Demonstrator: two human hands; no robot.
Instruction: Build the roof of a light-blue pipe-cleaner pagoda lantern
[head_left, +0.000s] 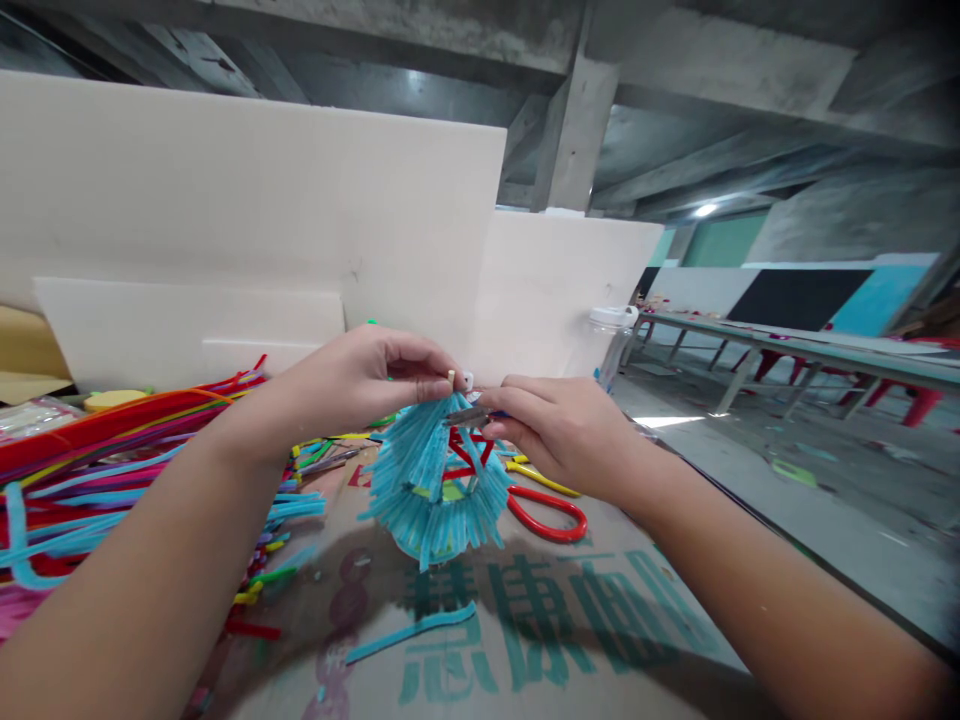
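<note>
A light-blue pipe-cleaner piece [409,460], fanned out like a skirt with a ring of short ends below, hangs over the cardboard. My left hand [375,385] pinches its gathered top between thumb and fingers. Close on its right, my right hand [559,425] is closed around a small tool with a grey metal tip [466,415]; its handle is mostly hidden by the fingers, so its exact kind is unclear. That tip touches or nearly touches the blue strands near the top. Red strips [469,455] show within the piece. Below lies a loose blue pipe cleaner [412,632].
Printed cardboard [525,640] covers the work surface. Scissors with a red handle [551,520] lie behind the blue piece, near a yellow handle-like item [544,478]. Many coloured pipe cleaners [112,490] are heaped left. White boards [247,220] stand behind; a clear bottle [611,340] stands right.
</note>
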